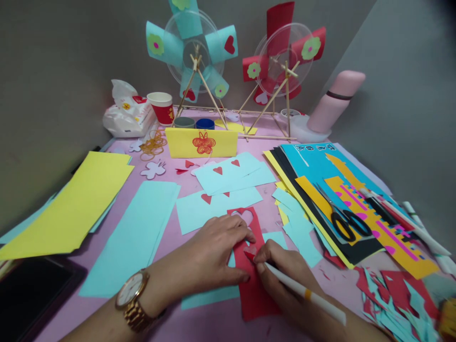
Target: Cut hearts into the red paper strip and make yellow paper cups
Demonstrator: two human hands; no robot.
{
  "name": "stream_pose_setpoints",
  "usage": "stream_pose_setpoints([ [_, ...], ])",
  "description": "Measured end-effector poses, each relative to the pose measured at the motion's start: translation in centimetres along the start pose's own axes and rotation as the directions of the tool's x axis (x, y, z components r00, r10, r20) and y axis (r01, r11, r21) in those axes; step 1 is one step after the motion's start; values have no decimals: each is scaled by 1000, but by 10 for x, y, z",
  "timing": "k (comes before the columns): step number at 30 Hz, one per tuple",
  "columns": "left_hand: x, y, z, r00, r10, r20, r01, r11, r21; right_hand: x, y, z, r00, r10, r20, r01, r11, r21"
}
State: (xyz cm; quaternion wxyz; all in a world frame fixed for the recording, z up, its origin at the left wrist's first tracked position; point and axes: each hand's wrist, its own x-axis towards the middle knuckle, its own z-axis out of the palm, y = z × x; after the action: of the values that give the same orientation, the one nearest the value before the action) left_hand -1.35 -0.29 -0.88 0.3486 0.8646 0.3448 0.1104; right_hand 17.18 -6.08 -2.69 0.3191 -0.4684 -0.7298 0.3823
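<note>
My right hand (281, 270) grips a white marker (306, 293) with a red tip. The tip touches a red paper strip (258, 304), near a small heart shape (251, 249) on it. Farther up, the strip has a heart-shaped hole. My left hand (217, 251), with a watch (132, 290) on its wrist, lies over the strip's left edge, fingers spread and pressing it down. Light blue paper pieces (210, 298) lie beneath both. Just beyond is a blue sheet (188, 216) with red hearts, and behind it another blue sheet (231, 178) with hearts.
Two paper Ferris wheels, blue (174, 45) and red (280, 28), stand at the back on stick frames. Scissors (344, 221) rest on coloured sheets at right, near paper scraps (388, 304). Yellow sheets (74, 204) and a dark tablet-like device (35, 297) lie left. A pink bottle (331, 107) leans at the back.
</note>
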Motion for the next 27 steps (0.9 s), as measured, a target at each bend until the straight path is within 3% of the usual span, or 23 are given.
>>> stream_pose_setpoints([
  [7,0,2,-1,999,-26,26,26,1000,2,-7,2,-5,989,129,-72,-119,984,128],
  [20,0,1,-1,1000,-14,14,14,1000,14,-5,4,-1,997,69,-38,-64,992,112],
  [27,-1,-1,1,1000,18,-17,-18,1000,-10,1,-4,-4,997,71,-43,-72,997,-16],
])
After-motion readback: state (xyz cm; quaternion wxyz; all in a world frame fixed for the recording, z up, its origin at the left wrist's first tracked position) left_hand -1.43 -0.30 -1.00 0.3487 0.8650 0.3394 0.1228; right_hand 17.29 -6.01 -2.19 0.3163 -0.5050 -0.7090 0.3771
